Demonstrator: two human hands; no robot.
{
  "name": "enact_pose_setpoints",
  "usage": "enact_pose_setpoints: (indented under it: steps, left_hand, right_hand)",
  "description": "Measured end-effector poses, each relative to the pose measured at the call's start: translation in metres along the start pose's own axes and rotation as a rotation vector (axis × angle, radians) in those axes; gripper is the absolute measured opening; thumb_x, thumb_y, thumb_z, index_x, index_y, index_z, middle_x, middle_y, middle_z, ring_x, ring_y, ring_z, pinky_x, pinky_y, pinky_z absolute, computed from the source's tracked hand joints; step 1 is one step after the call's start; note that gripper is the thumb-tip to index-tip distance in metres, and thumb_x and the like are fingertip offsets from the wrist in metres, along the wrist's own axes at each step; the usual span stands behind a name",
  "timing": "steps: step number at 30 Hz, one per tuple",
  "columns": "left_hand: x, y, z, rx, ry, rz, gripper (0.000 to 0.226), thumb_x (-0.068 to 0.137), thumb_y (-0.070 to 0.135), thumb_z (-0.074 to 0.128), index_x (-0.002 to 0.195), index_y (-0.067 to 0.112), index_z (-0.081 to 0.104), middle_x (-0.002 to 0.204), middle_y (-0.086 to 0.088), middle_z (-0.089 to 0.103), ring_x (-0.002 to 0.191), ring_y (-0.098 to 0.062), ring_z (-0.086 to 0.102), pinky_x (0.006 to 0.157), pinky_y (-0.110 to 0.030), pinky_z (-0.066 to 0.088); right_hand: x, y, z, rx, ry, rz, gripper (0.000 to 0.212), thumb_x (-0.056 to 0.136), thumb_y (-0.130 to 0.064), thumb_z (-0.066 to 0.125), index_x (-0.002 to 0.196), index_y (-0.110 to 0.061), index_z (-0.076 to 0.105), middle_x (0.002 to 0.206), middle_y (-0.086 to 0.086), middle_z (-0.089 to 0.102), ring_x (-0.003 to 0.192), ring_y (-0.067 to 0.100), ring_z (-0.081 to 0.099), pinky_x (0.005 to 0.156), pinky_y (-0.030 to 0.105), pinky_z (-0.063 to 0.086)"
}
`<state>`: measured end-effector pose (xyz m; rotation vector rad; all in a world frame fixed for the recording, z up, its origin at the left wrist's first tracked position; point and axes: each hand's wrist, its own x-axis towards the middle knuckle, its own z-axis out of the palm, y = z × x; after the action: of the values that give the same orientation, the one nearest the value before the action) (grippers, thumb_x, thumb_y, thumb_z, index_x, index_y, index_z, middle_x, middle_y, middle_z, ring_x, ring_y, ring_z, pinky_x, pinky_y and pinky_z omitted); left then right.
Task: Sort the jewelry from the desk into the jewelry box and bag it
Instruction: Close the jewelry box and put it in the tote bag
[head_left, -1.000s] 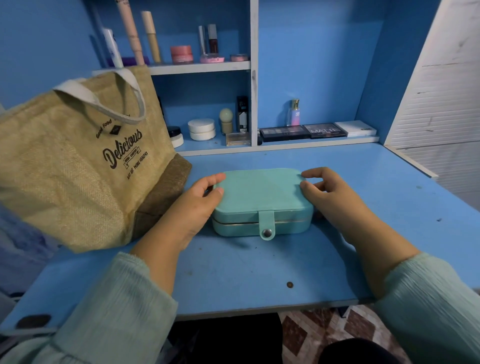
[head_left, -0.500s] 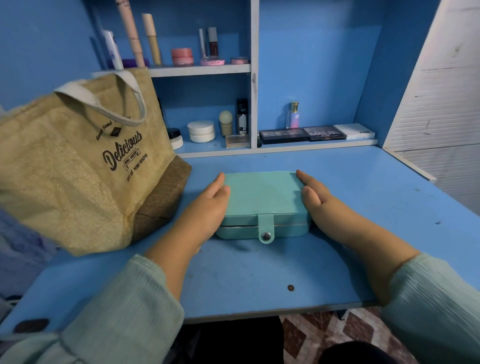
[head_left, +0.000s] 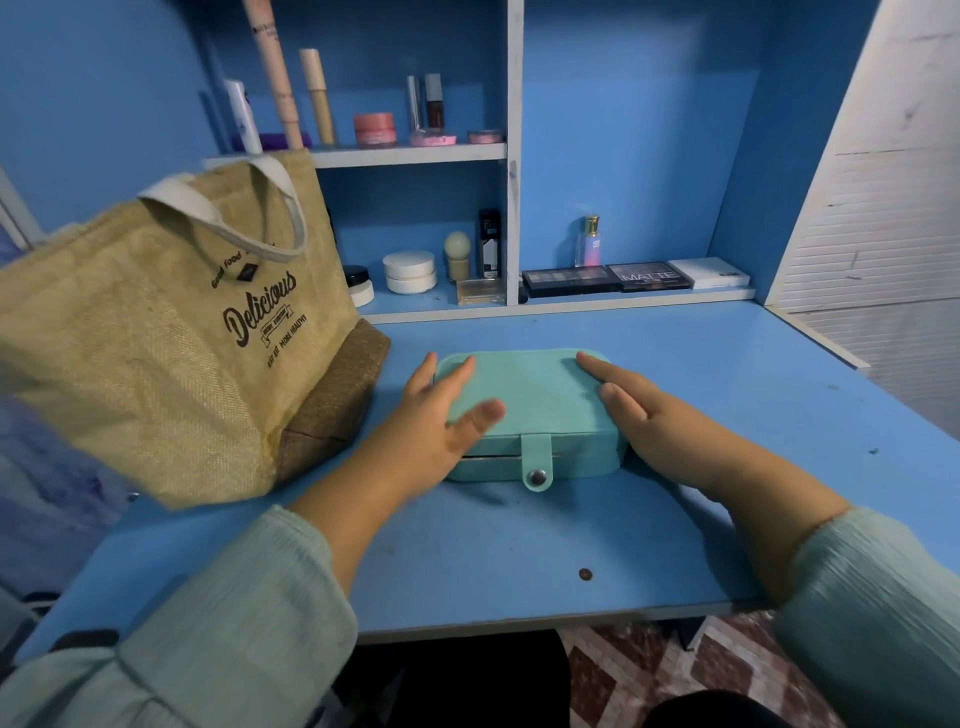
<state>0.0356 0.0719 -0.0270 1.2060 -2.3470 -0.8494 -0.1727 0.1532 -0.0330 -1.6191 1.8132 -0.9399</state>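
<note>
Jewelry box: closed, snapped, on my table.
Left hand: fingers straight, pressing box's left side.
Right hand: fingers straight, against box's right side.
Bag: left of box.

The tote bag stands on the counter just left of the jewelry box, crowding that side. Bare counter lies in front of the box and well to its right. Behind, the low shelf of cosmetics closes off the back.
</note>
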Motion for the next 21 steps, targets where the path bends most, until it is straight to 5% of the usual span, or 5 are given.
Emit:
enact_pose_setpoints:
  steps: [4, 8, 14, 21]
  left_hand:
    - [0.004, -0.005, -0.013, 0.238, -0.158, 0.003, 0.108, 0.066, 0.054, 0.072, 0.147, 0.041, 0.002, 0.156, 0.005, -0.015, 0.143, -0.013, 0.006, 0.108, -0.022, 0.016]
    - [0.009, -0.005, -0.016, 0.364, -0.161, 0.040, 0.101, 0.071, 0.052, 0.072, 0.145, 0.048, 0.002, 0.156, 0.001, -0.009, 0.141, -0.020, 0.017, 0.110, -0.024, 0.021]
    - [0.005, -0.005, -0.012, 0.492, -0.087, 0.117, 0.088, 0.076, 0.056, 0.064, 0.143, 0.052, 0.007, 0.153, 0.000, 0.001, 0.133, -0.020, 0.032, 0.103, -0.023, 0.030]
    - [0.006, -0.009, -0.009, 0.427, -0.099, 0.123, 0.089, 0.076, 0.055, 0.066, 0.143, 0.051, 0.010, 0.150, 0.001, 0.006, 0.129, -0.020, 0.034, 0.104, -0.024, 0.031]
  right_hand:
    - [0.000, 0.003, -0.014, -0.005, -0.180, 0.028, 0.065, 0.090, -0.040, 0.051, 0.145, -0.043, 0.016, 0.142, -0.017, 0.025, 0.129, 0.006, 0.029, 0.106, 0.019, 0.022]
    - [0.006, 0.007, -0.020, -0.112, -0.246, -0.028, 0.096, 0.075, -0.027, 0.075, 0.145, -0.041, 0.011, 0.146, -0.012, 0.024, 0.126, 0.013, 0.037, 0.110, 0.028, 0.029]
    - [0.010, 0.018, -0.020, -0.097, -0.220, -0.175, 0.083, 0.058, -0.049, 0.073, 0.127, -0.058, 0.027, 0.139, -0.007, 0.033, 0.129, 0.015, 0.033, 0.112, 0.036, 0.028]
    - [0.009, 0.022, -0.015, -0.066, -0.187, -0.202, 0.076, 0.065, -0.037, 0.072, 0.124, -0.058, 0.028, 0.138, -0.007, 0.030, 0.127, 0.017, 0.036, 0.103, 0.020, 0.038]
